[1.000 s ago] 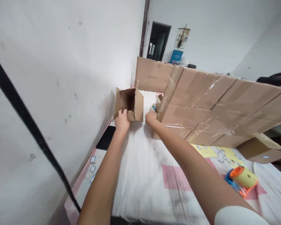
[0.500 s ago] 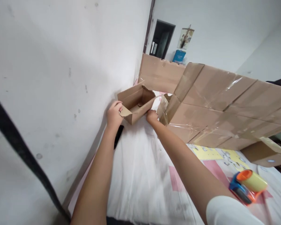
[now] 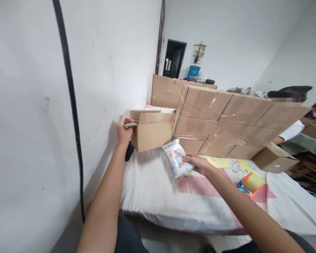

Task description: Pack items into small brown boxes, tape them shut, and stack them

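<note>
An open cardboard box [image 3: 155, 135] stands on the cloth-covered surface beside the wall, its flaps raised. Fingers of my left hand [image 3: 125, 133] are closed on a flap at its near left corner. To the right of this box, my right hand [image 3: 198, 164] grips a clear plastic packet [image 3: 177, 160] with white and colourful contents, just above the cloth. What exactly the packet contains I cannot make out. A small black object [image 3: 129, 151] lies partly hidden behind my left forearm and the box.
Taped cardboard boxes [image 3: 197, 128] form a low wall behind the packet. An orange and blue tape dispenser [image 3: 252, 183] with yellowish tape lies on the white and pink cloth [image 3: 150, 182]. Another open box [image 3: 275, 158] is at right. A person [image 3: 292, 130] stands behind the stack.
My right hand has moved from beside the box toward me and right, and now holds the plastic packet. The box has turned and sits flatter. My left hand stays on its flap.
</note>
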Demonstrator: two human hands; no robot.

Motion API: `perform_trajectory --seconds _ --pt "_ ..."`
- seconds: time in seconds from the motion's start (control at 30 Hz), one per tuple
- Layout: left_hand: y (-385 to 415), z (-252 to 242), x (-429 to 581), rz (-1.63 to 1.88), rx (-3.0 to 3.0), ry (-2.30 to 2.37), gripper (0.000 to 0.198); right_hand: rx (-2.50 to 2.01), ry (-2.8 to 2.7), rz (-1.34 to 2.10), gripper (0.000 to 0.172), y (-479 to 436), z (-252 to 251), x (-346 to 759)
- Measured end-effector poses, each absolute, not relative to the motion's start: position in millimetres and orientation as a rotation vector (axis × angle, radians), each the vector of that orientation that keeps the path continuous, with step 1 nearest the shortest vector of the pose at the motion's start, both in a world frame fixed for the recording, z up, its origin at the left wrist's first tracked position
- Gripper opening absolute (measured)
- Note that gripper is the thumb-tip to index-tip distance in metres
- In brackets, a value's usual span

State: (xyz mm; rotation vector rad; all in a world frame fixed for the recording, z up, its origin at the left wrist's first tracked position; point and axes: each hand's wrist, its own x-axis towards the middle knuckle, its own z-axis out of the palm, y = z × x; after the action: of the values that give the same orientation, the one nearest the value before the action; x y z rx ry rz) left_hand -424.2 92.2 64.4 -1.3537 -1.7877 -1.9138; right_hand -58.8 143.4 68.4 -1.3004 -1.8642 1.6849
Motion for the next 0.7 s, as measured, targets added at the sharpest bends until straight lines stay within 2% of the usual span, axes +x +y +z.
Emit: perform_trajectory --seconds 0.07,0.1,0.23,0.43,0.57,0.7 --pt "88.4 59.5 -411.2 -1.946 -1.472 -1.743 0.033 -1.219 -1.587 1.881 0.039 131.1 63.9 4.6" --pt "85.6 56.4 -403.9 -1.959 -1.541 -1.722 0.031 -1.202 -1.503 1.888 0.037 127.2 62.2 32.2" --pt "64.6 46.4 -375.9 -1.99 -1.699 -1.687 0.021 -1.026 -1.361 1.594 0.032 121.2 74.0 100.5" --pt "15.2 43.1 -337.8 -2.05 -1.704 -1.683 0.013 -0.674 -1.399 1.086 0.04 124.9 145.2 99.5" --pt "-9.2 39.2 -297.1 -2.069 -1.7 -1.672 0.013 -0.508 -1.467 0.979 0.043 124.2 173.9 85.7" --pt "-26.7 36.4 -240.2 -2.038 -1.82 -1.681 0.014 -0.481 -1.636 0.988 0.038 114.1 171.6 86.4"
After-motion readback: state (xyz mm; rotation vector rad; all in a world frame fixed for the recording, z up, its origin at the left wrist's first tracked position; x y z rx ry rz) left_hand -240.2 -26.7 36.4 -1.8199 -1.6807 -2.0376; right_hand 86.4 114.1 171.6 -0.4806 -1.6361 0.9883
